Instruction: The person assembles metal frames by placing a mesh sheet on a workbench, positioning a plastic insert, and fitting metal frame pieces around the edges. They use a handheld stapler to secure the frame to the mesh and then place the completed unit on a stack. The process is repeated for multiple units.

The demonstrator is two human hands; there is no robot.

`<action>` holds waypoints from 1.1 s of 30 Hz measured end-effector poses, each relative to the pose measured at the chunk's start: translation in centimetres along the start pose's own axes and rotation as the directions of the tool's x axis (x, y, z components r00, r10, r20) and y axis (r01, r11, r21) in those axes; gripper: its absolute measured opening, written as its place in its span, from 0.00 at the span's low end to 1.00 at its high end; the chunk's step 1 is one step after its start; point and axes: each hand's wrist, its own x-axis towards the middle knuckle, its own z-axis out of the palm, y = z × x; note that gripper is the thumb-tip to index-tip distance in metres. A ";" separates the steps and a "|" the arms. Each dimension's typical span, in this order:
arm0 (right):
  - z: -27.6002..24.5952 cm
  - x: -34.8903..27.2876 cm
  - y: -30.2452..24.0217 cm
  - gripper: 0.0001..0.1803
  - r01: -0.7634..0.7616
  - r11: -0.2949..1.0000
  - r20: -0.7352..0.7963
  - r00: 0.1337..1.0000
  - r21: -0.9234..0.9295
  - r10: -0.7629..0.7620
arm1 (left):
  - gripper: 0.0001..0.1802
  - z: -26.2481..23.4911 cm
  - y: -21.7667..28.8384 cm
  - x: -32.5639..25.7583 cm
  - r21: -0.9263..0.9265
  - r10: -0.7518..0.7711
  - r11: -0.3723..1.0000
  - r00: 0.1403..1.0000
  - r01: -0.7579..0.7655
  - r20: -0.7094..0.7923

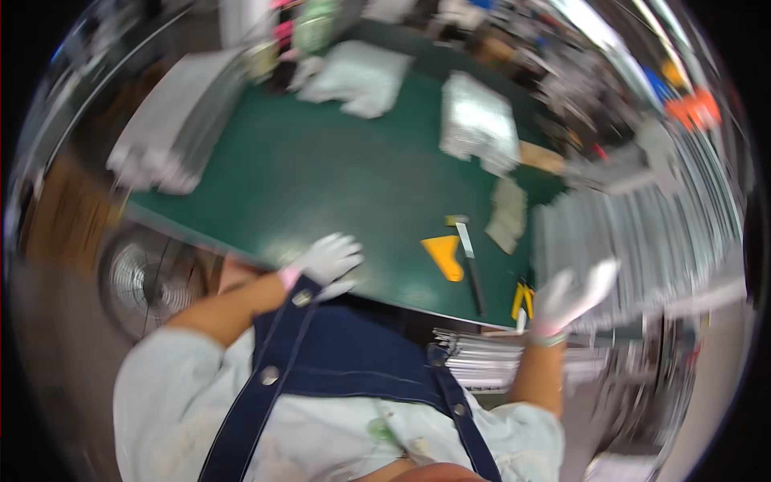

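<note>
Metal strips (642,241) lay stacked at the right of the green table (337,185). Right hand (572,296) reached near them, gloved fingers spread, holding nothing. Left hand (325,261) leaned flat on the table edge, maybe for balance. An orange scraper (446,255) lay between.

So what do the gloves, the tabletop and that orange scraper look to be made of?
Gloves on left hand and right hand: white knit fabric by their soft matte look, though blurred. Tabletop: dark green mat, likely rubber or vinyl, faintly glossy. Orange scraper: probably plastic, given its flat even colour.
</note>
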 end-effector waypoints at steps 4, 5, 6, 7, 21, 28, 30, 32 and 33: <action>4.4 -11.9 -15.4 0.30 -0.079 0.954 0.565 0.818 0.290 -0.104 | 0.20 3.0 -1.2 -1.3 0.070 -0.017 0.998 0.993 0.009 0.113; 5.7 -13.6 -17.0 0.29 -0.089 0.955 0.655 0.745 0.282 -0.124 | 0.20 3.0 -0.6 -1.8 0.081 0.018 0.997 1.000 -0.016 -0.024; 6.8 -14.8 -18.7 0.28 -0.094 0.961 0.735 0.664 0.261 -0.134 | 0.20 2.5 -0.3 -2.1 0.060 0.007 0.998 1.000 -0.006 -0.017; 6.1 -10.6 -20.6 0.26 -0.234 0.950 0.902 0.422 0.208 -0.093 | 0.19 2.7 -0.5 -3.0 0.042 0.005 0.999 0.994 -0.001 -0.105; 7.8 -14.6 -20.0 0.23 -0.128 0.933 0.656 0.743 0.336 -0.134 | 0.23 -32.5 -16.7 -21.1 0.447 -0.713 -0.060 0.275 0.892 -0.644; 7.4 -14.5 -19.4 0.22 -0.156 0.940 0.691 0.715 0.302 -0.104 | 0.27 -36.0 -21.8 -21.4 0.469 -0.947 -0.021 0.132 0.883 -0.292; 7.4 -14.1 -19.7 0.22 -0.156 0.938 0.696 0.709 0.310 -0.113 | 0.25 -37.7 -21.5 -21.7 0.591 -0.962 -0.011 0.152 0.807 -0.225; 7.6 -13.9 -19.9 0.22 -0.152 0.935 0.699 0.703 0.321 -0.126 | 0.26 -40.0 -21.6 -22.8 0.549 -0.973 0.006 0.131 0.835 -0.188; 7.5 -13.8 -19.8 0.22 -0.150 0.939 0.703 0.700 0.311 -0.121 | 0.27 -41.0 -20.7 -21.7 0.493 -0.977 0.018 0.119 0.870 -0.174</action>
